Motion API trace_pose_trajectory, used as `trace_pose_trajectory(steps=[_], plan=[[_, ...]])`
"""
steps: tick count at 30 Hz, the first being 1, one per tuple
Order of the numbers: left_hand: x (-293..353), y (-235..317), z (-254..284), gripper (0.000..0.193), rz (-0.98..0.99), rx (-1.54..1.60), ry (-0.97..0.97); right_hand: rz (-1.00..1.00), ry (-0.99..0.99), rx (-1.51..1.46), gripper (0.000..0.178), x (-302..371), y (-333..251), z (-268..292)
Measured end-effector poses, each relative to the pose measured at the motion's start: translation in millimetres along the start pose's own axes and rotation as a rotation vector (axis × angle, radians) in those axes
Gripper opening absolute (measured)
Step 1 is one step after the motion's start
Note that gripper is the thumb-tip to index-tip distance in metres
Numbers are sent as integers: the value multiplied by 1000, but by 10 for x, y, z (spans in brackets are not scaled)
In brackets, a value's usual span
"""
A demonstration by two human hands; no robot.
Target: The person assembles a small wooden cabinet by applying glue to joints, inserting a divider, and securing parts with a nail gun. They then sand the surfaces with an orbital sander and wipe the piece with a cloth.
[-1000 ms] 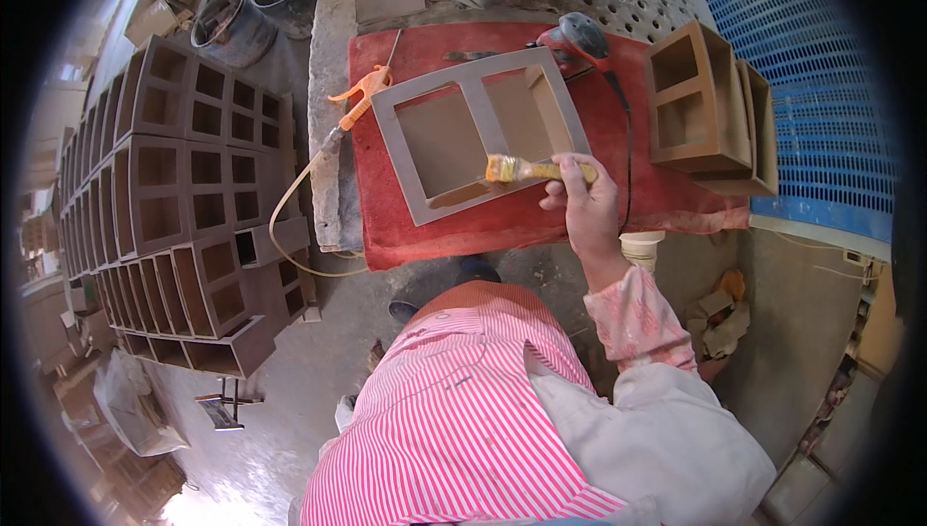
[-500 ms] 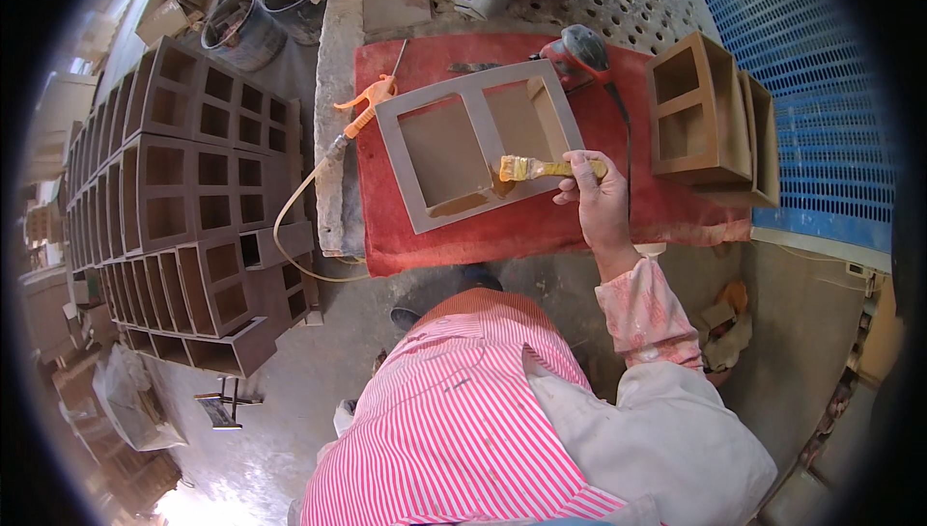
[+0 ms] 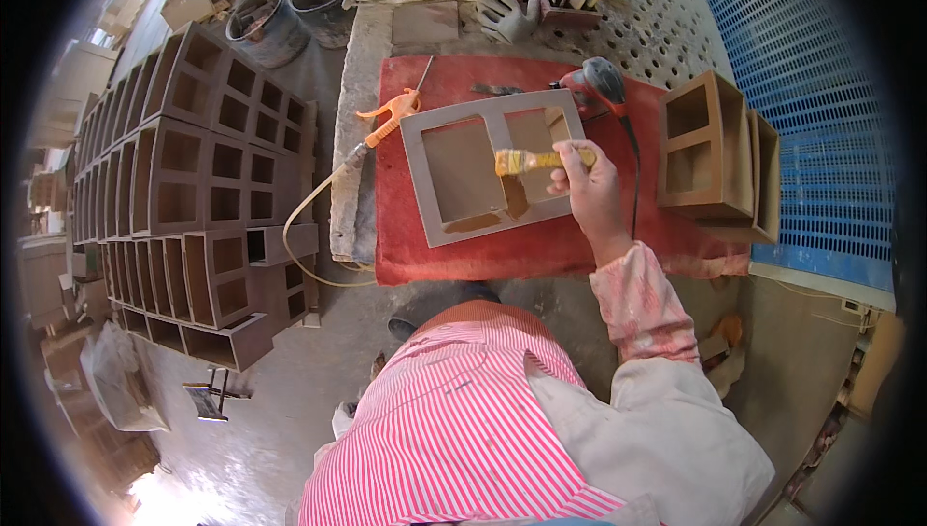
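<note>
My right hand (image 3: 592, 188) is closed around the handle of a paintbrush (image 3: 541, 160), its bristles pointing left and coated orange-brown. Under the brush lies a grey box frame (image 3: 425, 179) with two rectangular openings, tilted slightly on a red cloth (image 3: 541, 254). The bristles are over the bar between the openings. Wet brown coating (image 3: 514, 200) marks the lower part of this bar, with another brown patch along the inner near side of the left opening. My left hand is not visible.
An orange air blow gun (image 3: 391, 116) with a hose lies left of the frame, a corded power tool (image 3: 601, 84) behind it. Brown boxes (image 3: 715, 154) stand at the right, beside blue perforated panels (image 3: 821, 140). Stacked grey boxes (image 3: 183, 188) fill the left. A grey glove (image 3: 507, 14) lies at the back.
The brush has moved from the near end of the dividing bar up along it, away from me. More of the bar's near part is brown. The whole view has shifted slightly.
</note>
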State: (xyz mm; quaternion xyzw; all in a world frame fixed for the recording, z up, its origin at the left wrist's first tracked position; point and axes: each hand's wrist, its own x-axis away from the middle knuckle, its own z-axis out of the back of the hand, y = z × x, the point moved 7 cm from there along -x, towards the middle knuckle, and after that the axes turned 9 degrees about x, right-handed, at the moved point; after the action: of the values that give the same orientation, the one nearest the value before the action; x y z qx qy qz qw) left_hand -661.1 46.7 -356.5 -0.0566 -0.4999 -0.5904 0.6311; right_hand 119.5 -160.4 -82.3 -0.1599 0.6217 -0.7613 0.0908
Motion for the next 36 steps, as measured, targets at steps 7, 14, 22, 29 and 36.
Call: trace_pose_trajectory(steps=[7,14,22,29,36], plan=[[134,77,-39,35,25,-46,23,81,-6,-66,22,-632,-45,-395],[204,111,-31,35,42,-190,49,81,19,23,23,-721,-106,-362],[178,187,33,35,38,-163,31,158,-183,-154,22,-531,-175,-640],[110,213,89,36,20,-174,6,66,55,-67,26,-136,-231,506],[38,290,149,36,-3,-197,-9,30,60,5,25,457,145,705]])
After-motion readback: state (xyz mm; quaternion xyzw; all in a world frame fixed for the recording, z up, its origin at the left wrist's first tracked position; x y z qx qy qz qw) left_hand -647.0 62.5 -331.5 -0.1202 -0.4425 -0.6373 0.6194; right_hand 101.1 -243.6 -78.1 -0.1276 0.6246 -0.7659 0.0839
